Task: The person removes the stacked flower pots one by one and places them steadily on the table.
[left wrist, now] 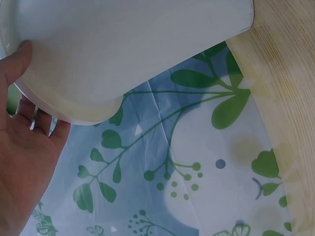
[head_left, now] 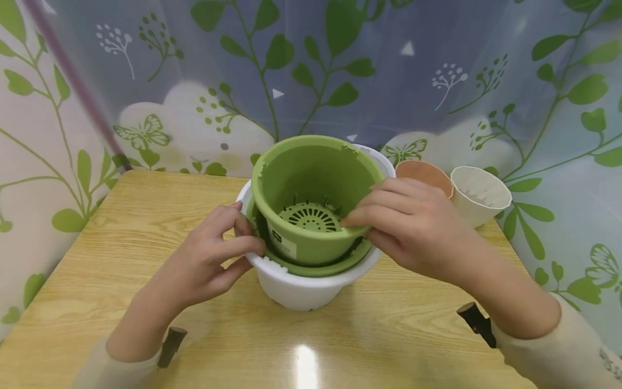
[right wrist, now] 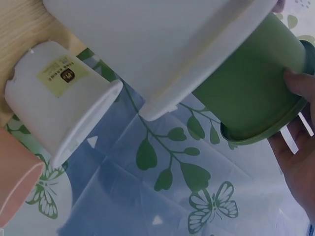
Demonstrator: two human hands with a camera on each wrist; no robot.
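Note:
A large white pot [head_left: 298,294] stands on the table, with a green pot [head_left: 318,269] nested in it. My right hand [head_left: 415,224] grips the rim of a smaller green pot [head_left: 323,249], tilted and sitting partly inside the other two. This pot has a slotted bottom and a small label on its front wall. In the right wrist view my thumb presses the outside of its green wall [right wrist: 251,88]. With my left hand [head_left: 209,254] I hold the white pot's rim at the left; the left wrist view shows the thumb outside and fingers over the edge.
Behind my right hand, at the table's right edge, stand an orange pot [head_left: 425,175] and a small white pot [head_left: 481,186]. The wooden table [head_left: 146,232] meets a leaf-patterned curtain [head_left: 301,65] at the back and sides.

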